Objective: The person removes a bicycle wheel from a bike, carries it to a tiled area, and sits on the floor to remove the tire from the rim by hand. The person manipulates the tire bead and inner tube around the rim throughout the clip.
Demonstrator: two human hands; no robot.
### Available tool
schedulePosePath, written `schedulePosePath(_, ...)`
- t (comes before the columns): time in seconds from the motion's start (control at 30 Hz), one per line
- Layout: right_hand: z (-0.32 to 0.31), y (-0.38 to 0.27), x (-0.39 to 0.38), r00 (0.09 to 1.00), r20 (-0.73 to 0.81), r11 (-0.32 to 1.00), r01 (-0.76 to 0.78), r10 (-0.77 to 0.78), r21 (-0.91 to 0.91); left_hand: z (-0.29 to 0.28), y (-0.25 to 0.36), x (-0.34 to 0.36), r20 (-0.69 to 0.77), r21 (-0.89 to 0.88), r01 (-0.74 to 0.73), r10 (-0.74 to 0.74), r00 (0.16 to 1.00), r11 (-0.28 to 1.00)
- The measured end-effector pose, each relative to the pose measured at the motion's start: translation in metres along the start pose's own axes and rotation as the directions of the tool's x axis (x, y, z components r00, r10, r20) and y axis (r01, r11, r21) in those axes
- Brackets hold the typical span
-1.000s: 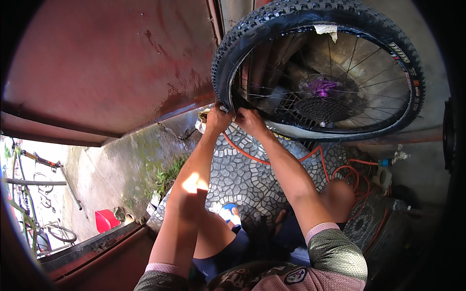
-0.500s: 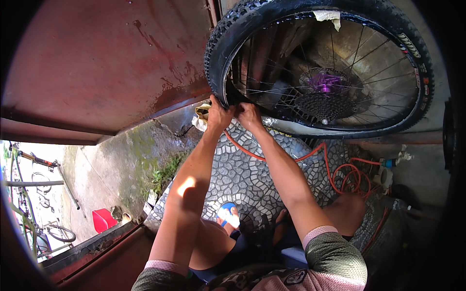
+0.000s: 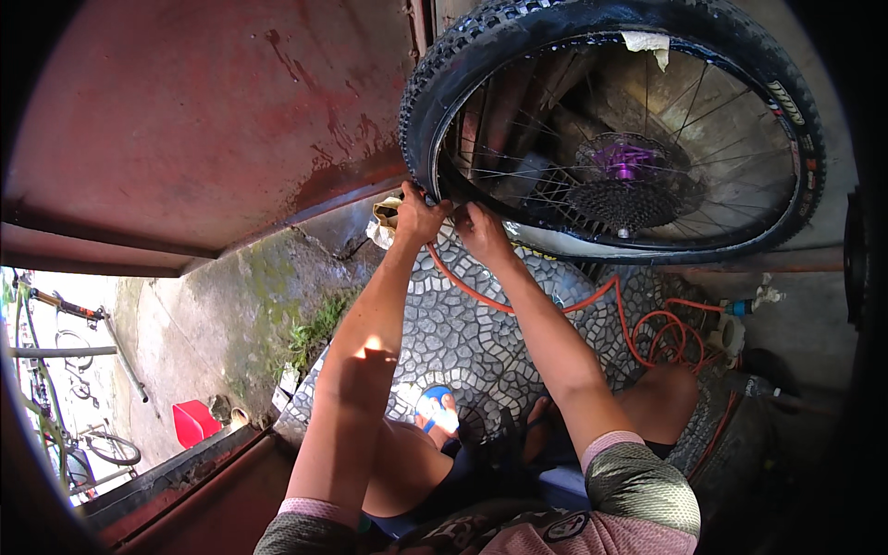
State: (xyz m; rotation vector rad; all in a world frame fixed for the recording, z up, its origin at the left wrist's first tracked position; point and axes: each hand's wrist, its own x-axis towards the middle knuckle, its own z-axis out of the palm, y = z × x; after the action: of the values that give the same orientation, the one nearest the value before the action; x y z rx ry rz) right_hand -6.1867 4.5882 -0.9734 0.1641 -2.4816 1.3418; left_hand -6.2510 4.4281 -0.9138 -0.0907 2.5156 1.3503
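Observation:
A bicycle wheel with a knobby black tyre (image 3: 424, 120) stands in front of me, at the upper right. Its purple hub (image 3: 627, 165), dark cassette (image 3: 615, 205) and thin spokes show inside the rim. My left hand (image 3: 421, 217) is closed round the tyre at the wheel's lower left. Close beside it, my right hand (image 3: 481, 236) has its fingers curled at the inner edge of the tyre; their tips are partly hidden. A whitish scrap of cloth or paper (image 3: 649, 44) hangs over the top of the rim.
An orange hose (image 3: 476, 294) runs over the stone-patterned floor (image 3: 453, 342) and coils at the right, near a clear bottle (image 3: 763, 387). A red metal panel (image 3: 203, 111) stands at the left. Beyond are a red container (image 3: 194, 423) and several bicycles (image 3: 111, 447).
The wheel has shifted slightly right in the view. My right hand has drawn a little away from the left and down along the tyre's edge; my left hand keeps its place.

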Motion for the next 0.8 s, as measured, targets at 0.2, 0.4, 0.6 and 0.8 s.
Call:
schedulePosePath(0.2, 0.000, -0.014, 0.005, 0.998, -0.009, 0.988, 0.063, -0.065, -0.139, 0.006, -0.001, 0.002, -0.062, 0.027, -0.018, 0.020, 0.998, 0.999)
schedulePosePath(0.4, 0.020, -0.022, 0.014, 0.956, -0.122, 0.962, -0.272, 0.267, -0.030, 0.009, -0.004, 0.007, -0.006, -0.066, 0.071, -0.072, 0.997, 0.995)
schedulePosePath(0.6, 0.018, 0.012, 0.004, 0.786, -0.157, 0.767, -0.618, 0.599, -0.171, 0.008, 0.010, -0.002, 0.000, -0.081, 0.064, -0.065, 0.998, 0.995)
schedulePosePath(0.8, 0.008, -0.006, -0.005, 0.980, -0.042, 0.977, -0.196, 0.193, -0.088, 0.009, -0.007, 0.009, -0.073, -0.004, 0.032, -0.033, 0.997, 0.999)
